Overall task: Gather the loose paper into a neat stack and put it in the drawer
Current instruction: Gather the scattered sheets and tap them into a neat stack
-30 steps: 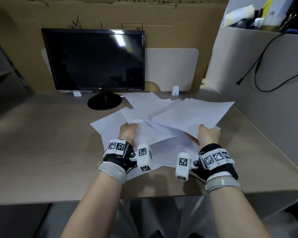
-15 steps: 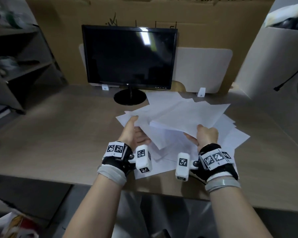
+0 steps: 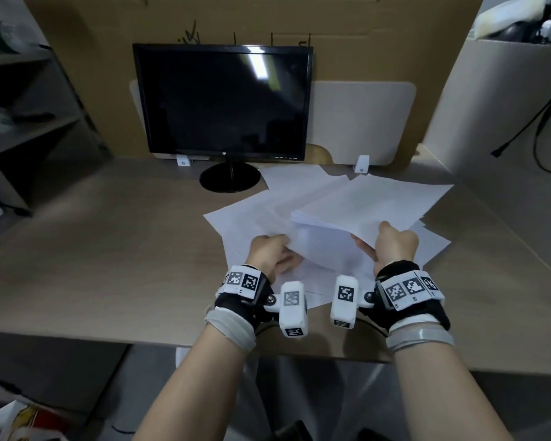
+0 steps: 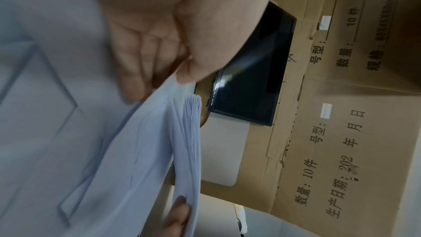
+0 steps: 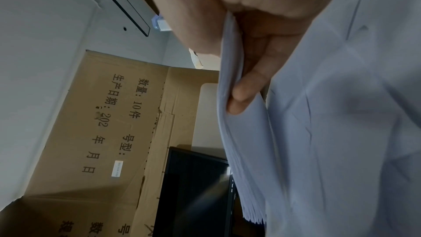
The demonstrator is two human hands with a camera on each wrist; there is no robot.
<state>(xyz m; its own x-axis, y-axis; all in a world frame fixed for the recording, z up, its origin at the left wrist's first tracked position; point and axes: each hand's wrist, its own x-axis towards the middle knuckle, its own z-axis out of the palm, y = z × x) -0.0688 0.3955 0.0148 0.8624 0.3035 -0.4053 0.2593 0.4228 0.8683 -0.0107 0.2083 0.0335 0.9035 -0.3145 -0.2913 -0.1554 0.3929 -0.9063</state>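
Observation:
Loose white paper (image 3: 245, 218) lies fanned over the desk (image 3: 109, 249) in front of the monitor. My right hand (image 3: 395, 246) pinches a thick bundle of sheets (image 3: 372, 202) by its near edge and holds it tilted above the pile. The right wrist view shows thumb and fingers (image 5: 246, 87) clamped on that bundle (image 5: 230, 132). My left hand (image 3: 268, 253) grips the near edge of sheets just left of the bundle. In the left wrist view the paper (image 4: 187, 132) runs up between that hand's thumb and fingers (image 4: 141, 51). No drawer is in view.
A black monitor (image 3: 223, 100) on a round stand (image 3: 229, 176) sits behind the pile. Cardboard (image 3: 363, 20) and a white panel (image 3: 363, 119) back the desk. A partition with a hanging cable (image 3: 522, 122) closes the right side. Shelves (image 3: 23, 122) stand at the left.
My left hand has slid right along the pile, drawing the left sheets in toward the bundle. The right hand still holds the bundle raised. The head view has swung left.

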